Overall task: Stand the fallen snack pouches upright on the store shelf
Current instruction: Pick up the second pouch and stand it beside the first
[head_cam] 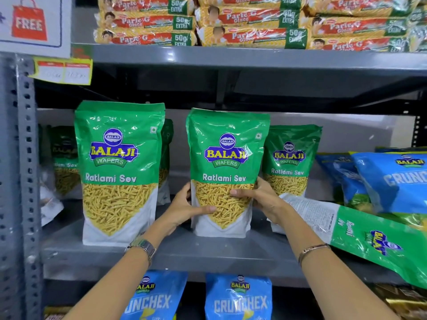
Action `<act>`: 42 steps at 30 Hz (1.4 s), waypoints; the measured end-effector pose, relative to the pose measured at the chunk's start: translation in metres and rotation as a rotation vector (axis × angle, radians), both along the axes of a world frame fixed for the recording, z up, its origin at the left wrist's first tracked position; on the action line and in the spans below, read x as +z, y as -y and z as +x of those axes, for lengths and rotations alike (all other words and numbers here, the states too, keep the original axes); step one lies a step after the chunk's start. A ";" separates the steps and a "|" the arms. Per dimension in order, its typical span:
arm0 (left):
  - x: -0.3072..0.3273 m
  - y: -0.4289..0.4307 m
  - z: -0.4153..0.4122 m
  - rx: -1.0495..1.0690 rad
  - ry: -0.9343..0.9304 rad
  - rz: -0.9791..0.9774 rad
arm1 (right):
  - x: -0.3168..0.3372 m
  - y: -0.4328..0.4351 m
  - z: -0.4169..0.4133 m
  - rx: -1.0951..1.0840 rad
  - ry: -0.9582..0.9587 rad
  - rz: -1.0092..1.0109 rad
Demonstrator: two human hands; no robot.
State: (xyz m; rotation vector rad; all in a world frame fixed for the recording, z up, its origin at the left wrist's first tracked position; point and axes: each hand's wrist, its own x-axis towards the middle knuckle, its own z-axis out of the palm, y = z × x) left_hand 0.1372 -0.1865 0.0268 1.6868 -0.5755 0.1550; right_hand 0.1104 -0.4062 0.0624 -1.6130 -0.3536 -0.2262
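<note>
Hands meet on one green Ratlami Sev pouch (227,172), which stands upright on the grey shelf (208,252); the left hand (184,207) cups the pouch's left edge low down, thumb laid across the clear window and the other fingers hidden behind the bag; the right hand (261,199) clasps the right edge, thumb reaching leftwards over the front, the remaining fingers wrapped round the side; both grips are half closed, pressing the pouch between them. A watch (144,248) circles the left wrist; a thin bracelet (312,249) sits on the right. Left of the left hand, a second green pouch (119,172) stands upright, apart from the held one; just behind the right hand a third green pouch (290,160) stands further back. Beside the right forearm, a fallen green pouch (360,236) lies tilted on its back, its top pointing outwards past the shelf edge; beyond it, blue pouches (390,181) lean in a heap.
</note>
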 end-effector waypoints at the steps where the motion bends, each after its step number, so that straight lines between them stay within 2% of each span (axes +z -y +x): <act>1: -0.001 -0.001 -0.001 -0.004 0.005 -0.003 | 0.000 -0.001 -0.002 -0.008 -0.002 -0.003; 16: 0.000 -0.008 -0.023 -0.030 0.010 0.030 | -0.001 -0.009 -0.036 -0.119 -0.011 0.004; 34: -0.001 -0.004 -0.040 -0.038 -0.038 -0.006 | -0.010 -0.006 -0.035 -0.068 0.064 0.057; 38: -0.013 0.007 -0.054 0.109 0.120 -0.060 | -0.014 -0.005 -0.043 -0.178 0.134 0.013; 40: -0.022 0.018 -0.066 0.328 0.362 -0.101 | -0.012 0.004 -0.055 -0.281 0.227 -0.001; 42: -0.028 0.041 -0.081 0.436 0.642 -0.120 | -0.007 0.023 -0.073 -0.343 0.341 -0.075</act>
